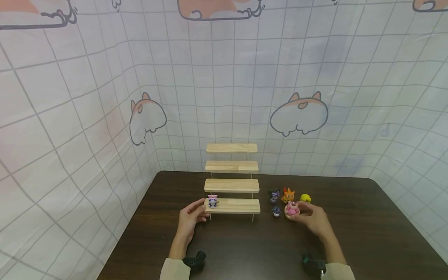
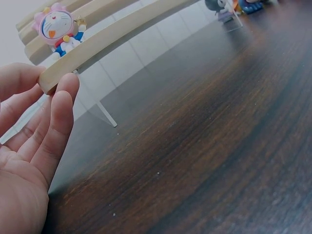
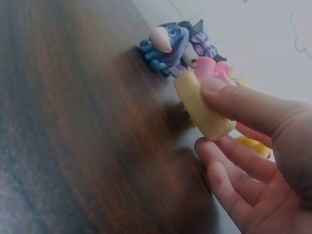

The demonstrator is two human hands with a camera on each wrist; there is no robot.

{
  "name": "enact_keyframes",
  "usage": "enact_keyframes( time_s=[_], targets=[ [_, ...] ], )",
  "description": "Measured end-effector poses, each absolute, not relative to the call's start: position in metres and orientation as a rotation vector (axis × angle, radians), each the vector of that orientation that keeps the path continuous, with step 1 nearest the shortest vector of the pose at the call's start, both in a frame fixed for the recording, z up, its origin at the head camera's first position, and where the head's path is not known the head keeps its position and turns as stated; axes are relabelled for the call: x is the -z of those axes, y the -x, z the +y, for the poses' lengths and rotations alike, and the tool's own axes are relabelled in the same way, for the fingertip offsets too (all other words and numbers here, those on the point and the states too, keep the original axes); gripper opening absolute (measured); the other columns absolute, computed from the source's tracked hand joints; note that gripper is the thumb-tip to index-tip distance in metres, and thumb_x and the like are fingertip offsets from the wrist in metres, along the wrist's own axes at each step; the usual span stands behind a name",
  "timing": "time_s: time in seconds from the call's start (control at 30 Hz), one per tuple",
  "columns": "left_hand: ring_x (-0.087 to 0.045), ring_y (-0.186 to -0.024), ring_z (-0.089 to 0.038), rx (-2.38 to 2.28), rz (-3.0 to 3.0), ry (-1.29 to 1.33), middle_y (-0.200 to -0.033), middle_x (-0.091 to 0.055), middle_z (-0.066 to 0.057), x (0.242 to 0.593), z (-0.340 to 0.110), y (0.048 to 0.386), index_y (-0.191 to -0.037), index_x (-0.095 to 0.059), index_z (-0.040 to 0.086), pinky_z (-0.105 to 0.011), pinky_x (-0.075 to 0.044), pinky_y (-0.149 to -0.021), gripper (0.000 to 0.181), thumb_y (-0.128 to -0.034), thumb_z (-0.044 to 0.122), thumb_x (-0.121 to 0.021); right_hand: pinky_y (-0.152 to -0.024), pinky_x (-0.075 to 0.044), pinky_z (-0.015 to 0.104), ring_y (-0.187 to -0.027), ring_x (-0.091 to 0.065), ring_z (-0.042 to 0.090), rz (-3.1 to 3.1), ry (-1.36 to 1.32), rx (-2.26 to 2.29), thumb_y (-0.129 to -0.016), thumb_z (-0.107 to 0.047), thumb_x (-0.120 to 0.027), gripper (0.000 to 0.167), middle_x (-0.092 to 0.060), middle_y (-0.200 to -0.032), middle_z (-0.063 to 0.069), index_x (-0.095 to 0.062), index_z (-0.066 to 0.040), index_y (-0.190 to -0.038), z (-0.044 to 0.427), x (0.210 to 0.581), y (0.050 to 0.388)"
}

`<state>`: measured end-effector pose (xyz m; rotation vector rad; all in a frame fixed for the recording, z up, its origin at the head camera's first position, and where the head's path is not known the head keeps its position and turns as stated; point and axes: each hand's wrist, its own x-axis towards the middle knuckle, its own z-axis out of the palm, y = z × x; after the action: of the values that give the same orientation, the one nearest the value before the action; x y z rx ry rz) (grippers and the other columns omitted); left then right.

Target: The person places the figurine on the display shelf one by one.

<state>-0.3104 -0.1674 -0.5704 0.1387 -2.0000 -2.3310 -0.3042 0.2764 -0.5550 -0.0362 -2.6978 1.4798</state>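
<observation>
My left hand (image 1: 189, 218) pinches the left end of the lowest shelf (image 1: 238, 206) of a four-tier wooden stand, thumb above and fingers below. On that end sits a figurine with a pink hood (image 1: 212, 201), also seen above the fingers in the left wrist view (image 2: 57, 29). My right hand (image 1: 313, 219) holds a pink figurine on a cream base (image 1: 292, 209); in the right wrist view the thumb and fingers grip the cream base (image 3: 200, 105), tilted. Beside it is a small blue figurine (image 1: 276, 211), its pale snout visible in the right wrist view.
Behind the right hand stand a purple and black figurine (image 1: 274, 196), an orange one (image 1: 288, 195) and a yellow one (image 1: 305, 198). The upper shelves (image 1: 231, 166) rise towards the patterned cloth backdrop (image 1: 224, 109). Everything rests on a dark wooden table (image 1: 231, 249).
</observation>
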Motion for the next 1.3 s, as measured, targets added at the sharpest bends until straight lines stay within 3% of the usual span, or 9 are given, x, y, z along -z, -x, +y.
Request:
enact_keyframes(
  time_s=[0.3, 0.8, 1.0, 1.3],
  targets=[
    [-0.074, -0.076, -0.015, 2.32, -2.004, -0.138, -0.106, -0.076, -0.009, 0.572, -0.168, 0.312, -0.133, -0.067, 0.002, -0.026, -0.06, -0.066, 0.038, -0.0969, 0.013, -0.071, -0.072, -0.058, 0.023, -0.097, -0.075, 0.025, -2.658, 0.017, -1.496, -0.081, -0.029, -0.089, 0.061, -0.07, -0.124, 0.022, -0.066, -0.003, -0.132, 0.274, 0.548, 0.304],
    [-0.074, -0.074, -0.015, 2.326, -2.0, -0.133, -0.093, -0.074, -0.003, 0.572, -0.167, 0.312, -0.132, -0.067, 0.002, -0.025, -0.06, -0.065, 0.037, -0.0965, 0.012, -0.071, -0.073, -0.058, 0.022, -0.097, -0.074, 0.025, -2.66, -0.034, -1.495, -0.083, -0.031, -0.087, 0.062, -0.071, -0.119, 0.021, -0.064, -0.002, -0.133, 0.273, 0.533, 0.301],
    [-0.075, -0.075, -0.015, 2.329, -1.998, -0.128, -0.1, -0.076, -0.005, 0.572, -0.167, 0.311, -0.133, -0.067, 0.002, -0.025, -0.06, -0.065, 0.038, -0.0969, 0.013, -0.07, -0.075, -0.059, 0.024, -0.099, -0.073, 0.027, -2.635, -0.077, -1.532, -0.083, -0.029, -0.087, 0.056, -0.071, -0.117, 0.019, -0.066, -0.005, -0.129, 0.269, 0.524, 0.298],
    [-0.075, -0.075, -0.015, 2.329, -2.006, -0.136, -0.103, -0.076, -0.005, 0.571, -0.168, 0.311, -0.133, -0.067, 0.003, -0.026, -0.061, -0.066, 0.037, -0.0969, 0.013, -0.07, -0.076, -0.058, 0.022, -0.106, -0.072, 0.034, -2.615, -0.15, -1.575, -0.086, -0.027, -0.085, 0.067, -0.066, -0.129, 0.025, -0.058, 0.0, -0.141, 0.259, 0.509, 0.293]
  ],
)
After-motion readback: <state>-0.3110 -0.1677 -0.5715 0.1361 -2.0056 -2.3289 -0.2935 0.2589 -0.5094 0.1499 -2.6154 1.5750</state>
